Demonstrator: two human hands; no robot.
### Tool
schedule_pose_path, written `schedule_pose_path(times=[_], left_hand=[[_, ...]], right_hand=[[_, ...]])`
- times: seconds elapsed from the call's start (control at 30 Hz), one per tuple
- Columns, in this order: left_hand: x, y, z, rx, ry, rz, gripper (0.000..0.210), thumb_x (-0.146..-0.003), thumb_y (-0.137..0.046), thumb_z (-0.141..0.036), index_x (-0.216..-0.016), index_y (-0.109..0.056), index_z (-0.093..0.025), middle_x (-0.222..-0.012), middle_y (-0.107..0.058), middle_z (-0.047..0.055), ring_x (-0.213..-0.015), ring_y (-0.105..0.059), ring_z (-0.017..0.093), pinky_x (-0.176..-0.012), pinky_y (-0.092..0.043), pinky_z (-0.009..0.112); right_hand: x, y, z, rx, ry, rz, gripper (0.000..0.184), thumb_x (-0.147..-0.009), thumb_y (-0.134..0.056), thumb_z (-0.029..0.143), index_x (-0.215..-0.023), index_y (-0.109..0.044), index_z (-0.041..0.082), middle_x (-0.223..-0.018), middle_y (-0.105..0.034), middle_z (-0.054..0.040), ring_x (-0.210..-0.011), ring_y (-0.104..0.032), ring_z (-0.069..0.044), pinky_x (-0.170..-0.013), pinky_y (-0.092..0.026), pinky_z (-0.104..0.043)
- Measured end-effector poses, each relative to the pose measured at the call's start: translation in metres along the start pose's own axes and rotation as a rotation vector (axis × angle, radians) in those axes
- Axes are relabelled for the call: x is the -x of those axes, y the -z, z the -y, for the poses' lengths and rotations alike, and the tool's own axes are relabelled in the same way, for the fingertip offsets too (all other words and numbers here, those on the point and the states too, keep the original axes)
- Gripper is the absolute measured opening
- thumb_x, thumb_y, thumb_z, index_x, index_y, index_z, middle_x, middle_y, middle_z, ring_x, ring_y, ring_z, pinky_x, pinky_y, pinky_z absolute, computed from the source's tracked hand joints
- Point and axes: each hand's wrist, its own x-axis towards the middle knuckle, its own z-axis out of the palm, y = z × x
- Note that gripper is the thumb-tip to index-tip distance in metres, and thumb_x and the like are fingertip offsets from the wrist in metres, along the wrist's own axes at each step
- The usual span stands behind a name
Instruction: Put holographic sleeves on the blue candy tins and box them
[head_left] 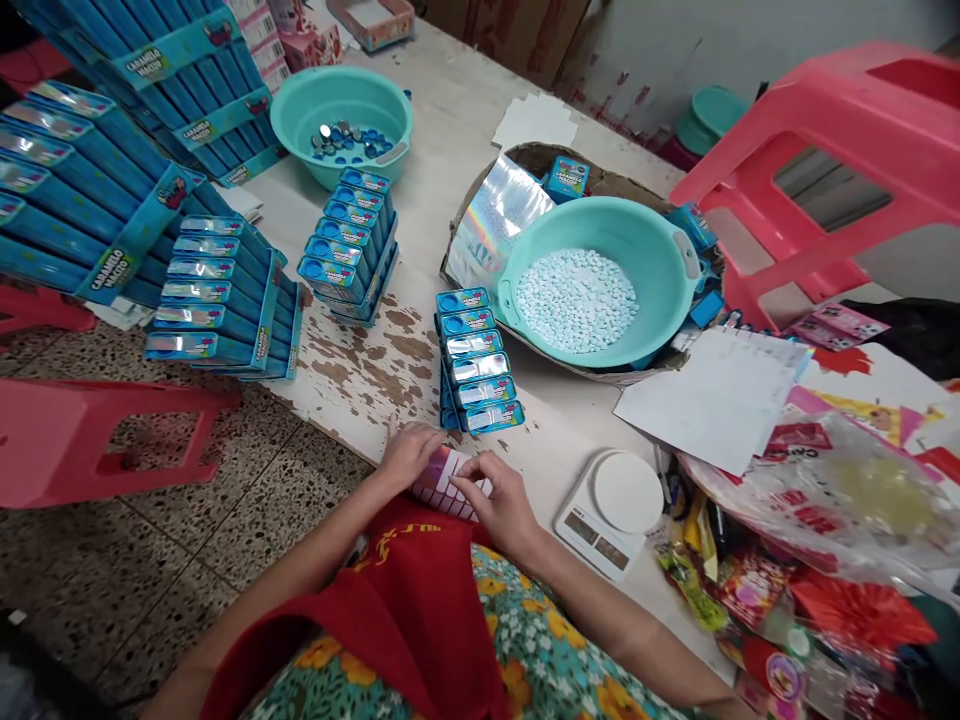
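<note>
A small purple-and-white sheet of stickers (433, 492) lies at the table's front edge, close against the red apron. My left hand (409, 455) holds it at its left side, fingers bent over the top. Thumb and forefinger of my right hand (501, 497) are pinched together over the sheet's middle; whatever is between them is too small to make out. Just beyond both hands stands a display tray of blue candy boxes (480, 365), several in a row, with shiny silvery strips on their tops.
A turquoise basin (667, 290) of white candies sits in a cardboard box, behind the blue boxes. Another basin (285, 115) holds blue and silver pieces. Blue display trays (225, 290) are stacked left. A white scale (626, 490), wrappers and red stools (825, 130) surround the workspace.
</note>
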Motion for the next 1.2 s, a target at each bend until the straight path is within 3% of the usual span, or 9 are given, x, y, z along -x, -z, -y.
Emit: schedule_pose_path(times=[0.13, 0.27, 0.33, 0.43, 0.6, 0.8, 0.93, 1.0, 1.2], left_hand=[[0.025, 0.045, -0.037, 0.517, -0.105, 0.033, 0.040, -0.084, -0.044, -0.043, -0.114, -0.057, -0.018, -0.111, -0.061, 0.008, -0.100, -0.055, 0.021, -0.088, -0.041, 0.032], [0.022, 0.071, -0.073, 0.579, -0.025, 0.116, 0.027, -0.081, -0.050, -0.042, -0.082, -0.061, -0.017, -0.072, -0.062, 0.001, -0.067, -0.056, 0.013, -0.064, -0.045, 0.023], [0.006, 0.081, -0.082, 0.559, 0.008, 0.050, 0.030, -0.083, -0.045, -0.041, -0.071, -0.057, -0.016, -0.058, -0.054, -0.002, -0.054, -0.051, 0.010, -0.054, -0.042, 0.021], [-0.028, 0.102, -0.087, 0.525, -0.004, -0.060, 0.024, -0.081, -0.048, -0.039, -0.084, -0.058, -0.018, -0.052, -0.049, -0.005, -0.049, -0.047, 0.009, -0.048, -0.038, 0.019], [-0.084, 0.130, -0.077, 0.620, -0.044, -0.124, 0.020, -0.078, -0.048, -0.028, -0.096, -0.046, -0.020, -0.051, -0.046, -0.009, -0.044, -0.042, 0.007, -0.043, -0.033, 0.015], [-0.116, 0.114, -0.052, 0.717, 0.018, -0.122, 0.011, -0.072, -0.047, -0.020, -0.081, -0.041, -0.020, -0.050, -0.044, -0.009, -0.040, -0.041, 0.006, -0.038, -0.027, 0.015], [-0.126, 0.093, -0.044, 0.719, 0.146, -0.077, 0.014, -0.076, -0.047, -0.025, -0.087, -0.039, -0.020, -0.047, -0.044, -0.009, -0.035, -0.042, 0.008, -0.035, -0.025, 0.017], [-0.128, 0.084, -0.040, 0.648, 0.238, -0.092, 0.017, -0.078, -0.046, -0.026, -0.091, -0.039, -0.021, -0.045, -0.043, -0.009, -0.033, -0.042, 0.009, -0.036, -0.026, 0.018], [-0.089, 0.066, 0.004, 0.209, 0.176, -0.263, 0.024, -0.081, -0.045, -0.040, -0.092, -0.052, -0.019, -0.069, -0.060, 0.001, -0.065, -0.058, 0.016, -0.059, -0.041, 0.026]], right_hand=[[-0.016, 0.037, 0.043, -0.225, -0.078, -0.003, 0.013, -0.081, -0.060, 0.028, -0.073, -0.056, 0.019, -0.068, -0.057, 0.0019, -0.064, -0.050, -0.011, -0.063, -0.042, -0.024], [-0.044, 0.053, 0.056, -0.190, -0.081, -0.081, 0.013, -0.080, -0.061, 0.029, -0.073, -0.058, 0.019, -0.068, -0.057, 0.0019, -0.065, -0.051, -0.012, -0.063, -0.042, -0.025], [-0.067, 0.055, 0.055, -0.098, -0.058, -0.189, 0.013, -0.079, -0.061, 0.031, -0.072, -0.060, 0.020, -0.075, -0.057, 0.0000, -0.071, -0.052, -0.013, -0.064, -0.041, -0.026], [-0.110, 0.056, 0.047, -0.004, 0.004, -0.344, 0.012, -0.076, -0.063, 0.032, -0.073, -0.062, 0.021, -0.088, -0.055, -0.0028, -0.085, -0.052, -0.017, -0.069, -0.042, -0.028], [-0.175, 0.055, 0.029, 0.076, -0.018, -0.398, 0.011, -0.071, -0.064, 0.032, -0.069, -0.064, 0.021, -0.086, -0.053, -0.0028, -0.090, -0.050, -0.019, -0.080, -0.041, -0.032], [-0.199, 0.046, 0.004, 0.113, -0.122, -0.389, 0.012, -0.066, -0.063, 0.031, -0.068, -0.060, 0.019, -0.088, -0.051, -0.0032, -0.089, -0.049, -0.019, -0.081, -0.040, -0.032], [-0.201, 0.045, -0.007, -0.018, -0.237, -0.383, 0.037, -0.059, -0.067, 0.036, -0.088, -0.054, 0.018, -0.080, -0.054, 0.0011, -0.070, -0.050, -0.015, -0.067, -0.041, -0.028], [-0.205, 0.048, -0.009, -0.068, -0.258, -0.383, 0.034, -0.061, -0.065, 0.035, -0.087, -0.053, 0.017, -0.075, -0.055, 0.0019, -0.066, -0.051, -0.013, -0.064, -0.041, -0.027], [-0.175, 0.068, -0.012, -0.228, -0.172, -0.498, 0.030, -0.074, -0.056, 0.040, -0.091, -0.055, 0.016, -0.090, -0.060, -0.0049, -0.076, -0.055, -0.015, -0.067, -0.044, -0.027]])
